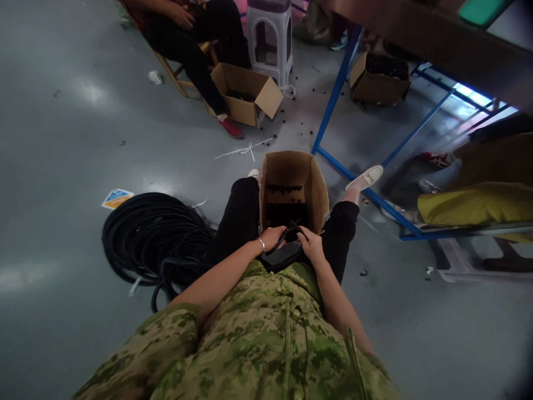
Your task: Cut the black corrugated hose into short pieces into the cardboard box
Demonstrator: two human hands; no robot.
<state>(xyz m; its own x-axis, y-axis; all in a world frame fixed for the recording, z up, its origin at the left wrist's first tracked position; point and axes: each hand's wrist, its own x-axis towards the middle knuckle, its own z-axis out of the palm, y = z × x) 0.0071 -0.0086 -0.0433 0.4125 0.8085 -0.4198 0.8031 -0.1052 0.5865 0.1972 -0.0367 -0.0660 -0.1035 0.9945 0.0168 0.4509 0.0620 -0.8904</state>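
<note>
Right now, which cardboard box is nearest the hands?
The brown cardboard box between the wearer's legs; flapped box beside white plastic stool and filled box right of blue post sit farther.

A workshop, where people work while sitting low near the floor [62, 139].
Open cardboard boxes [287, 166] with small black pieces in them stand by seated people [175, 47]; more pieces lie scattered. There is also a large coil of black hose or cable [137, 239], a plastic stool [270, 14], and a table [416, 33] on blue metal legs [334, 94].
</note>
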